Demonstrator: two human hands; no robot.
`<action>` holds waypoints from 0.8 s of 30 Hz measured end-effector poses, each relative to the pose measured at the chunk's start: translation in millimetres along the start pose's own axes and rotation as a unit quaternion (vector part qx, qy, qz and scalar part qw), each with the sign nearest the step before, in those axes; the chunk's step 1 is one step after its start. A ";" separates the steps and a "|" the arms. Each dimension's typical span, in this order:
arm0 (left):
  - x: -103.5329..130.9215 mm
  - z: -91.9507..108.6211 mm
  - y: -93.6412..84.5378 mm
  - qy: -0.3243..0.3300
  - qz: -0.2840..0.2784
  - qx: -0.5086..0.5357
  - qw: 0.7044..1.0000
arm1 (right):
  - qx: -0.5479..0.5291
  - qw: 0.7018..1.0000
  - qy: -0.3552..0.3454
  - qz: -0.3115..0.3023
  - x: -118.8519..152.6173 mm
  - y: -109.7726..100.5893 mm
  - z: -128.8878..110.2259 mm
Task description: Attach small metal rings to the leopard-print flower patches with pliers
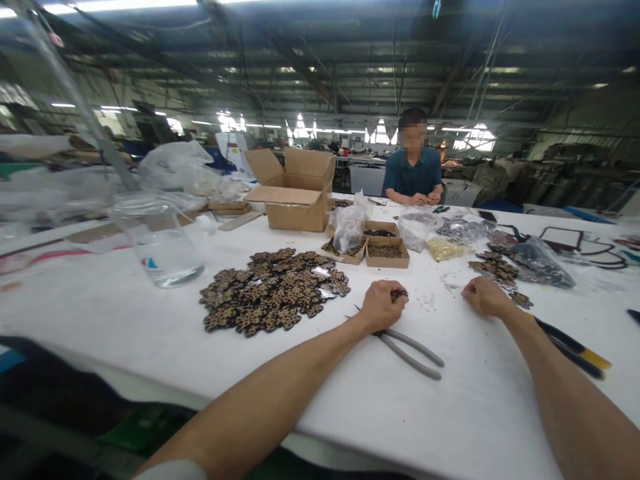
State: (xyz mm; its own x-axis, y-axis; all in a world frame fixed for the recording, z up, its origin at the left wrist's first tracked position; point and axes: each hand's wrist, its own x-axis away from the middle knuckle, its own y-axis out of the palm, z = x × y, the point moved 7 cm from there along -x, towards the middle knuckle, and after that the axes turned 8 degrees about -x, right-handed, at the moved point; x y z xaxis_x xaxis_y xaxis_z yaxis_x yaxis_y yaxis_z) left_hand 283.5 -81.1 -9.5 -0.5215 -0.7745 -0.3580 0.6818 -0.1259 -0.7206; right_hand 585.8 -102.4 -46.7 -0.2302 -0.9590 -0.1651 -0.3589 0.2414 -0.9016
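Observation:
My left hand (384, 307) is closed around a small leopard-print piece (399, 295), of which only an edge shows past the fingers. Beneath that wrist lie pliers with grey handles (413, 353), their jaws partly hidden. My right hand (486, 297) is closed low over the table, fingertips together; what they hold, if anything, cannot be made out. Tiny clear bits (426, 301) are scattered on the white surface between both hands. Left of my left hand spreads a heap of flower-shaped leopard-print patches (280, 290). More such patches (495, 268) lie just beyond my right hand.
Small cardboard trays of metal bits (387, 253) stand mid-table, before an opened carton (297, 200). A water jar (163, 250) is at left. Yellow-and-black-handled pliers (575, 348) lie beside my right forearm. Plastic bags (543, 261) sit at right. A person (414, 170) sits opposite.

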 end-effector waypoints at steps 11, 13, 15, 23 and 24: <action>6.1 12.4 -2.7 0.106 0.039 -0.105 0.988 | -0.072 0.995 -0.053 -0.055 10.6 8.5 -16.3; 7.3 15.9 -3.1 0.125 0.036 -0.109 0.985 | -0.156 0.980 -0.100 -0.070 21.8 10.6 -44.9; 8.2 18.2 -3.0 0.133 0.032 -0.106 0.985 | -0.240 0.956 -0.153 -0.073 34.8 9.3 -78.7; 9.2 20.6 -1.6 0.097 0.007 -0.066 0.993 | -0.318 0.917 -0.235 -0.064 57.4 5.8 -141.0; 9.3 20.7 -1.7 0.089 0.001 -0.061 0.994 | -0.318 0.915 -0.239 -0.062 57.5 5.5 -140.9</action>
State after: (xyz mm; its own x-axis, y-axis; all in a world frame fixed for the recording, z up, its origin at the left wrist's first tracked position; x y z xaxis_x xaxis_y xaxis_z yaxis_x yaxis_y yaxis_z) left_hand 288.1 -101.0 0.7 -0.6101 -0.6507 -0.4520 0.6216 -0.0394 -0.7824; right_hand 443.1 -135.4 -4.8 0.2167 -0.9033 -0.3703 -0.8438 0.0175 -0.5363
